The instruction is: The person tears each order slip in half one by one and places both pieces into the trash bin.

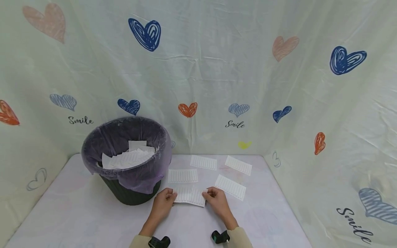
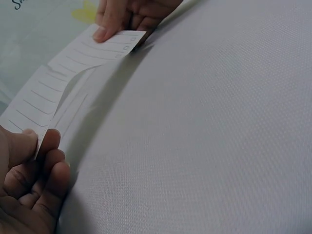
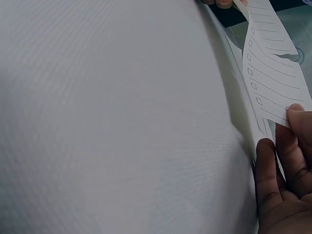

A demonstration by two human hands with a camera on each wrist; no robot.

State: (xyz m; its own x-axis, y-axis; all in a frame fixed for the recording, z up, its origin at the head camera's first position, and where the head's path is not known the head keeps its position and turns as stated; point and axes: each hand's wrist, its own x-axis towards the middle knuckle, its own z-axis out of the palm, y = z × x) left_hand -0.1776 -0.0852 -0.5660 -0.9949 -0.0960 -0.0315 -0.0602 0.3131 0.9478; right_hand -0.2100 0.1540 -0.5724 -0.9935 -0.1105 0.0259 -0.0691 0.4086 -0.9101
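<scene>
Between both hands a white ruled paper slip (image 1: 189, 195) with small checkboxes is held just above the table. My left hand (image 1: 163, 204) pinches its left end between thumb and fingers. At the right end, the thumb and fingers of my right hand (image 1: 218, 203) pinch it too. The slip bows in the middle. In the right wrist view, a short tear shows in the far edge of this slip (image 3: 273, 73). Beneath it, part of what looks like another ruled sheet (image 2: 73, 109) is visible in the left wrist view.
A dark bin (image 1: 124, 193) with a purple liner (image 1: 99, 141) stands at the left, holding many paper pieces (image 1: 133, 158). Several similar slips lie beyond the hands, among them one slip (image 1: 183, 176) near the bin and another slip (image 1: 231, 187) at right. A heart-printed curtain (image 1: 198, 79) surrounds the table (image 1: 77, 213).
</scene>
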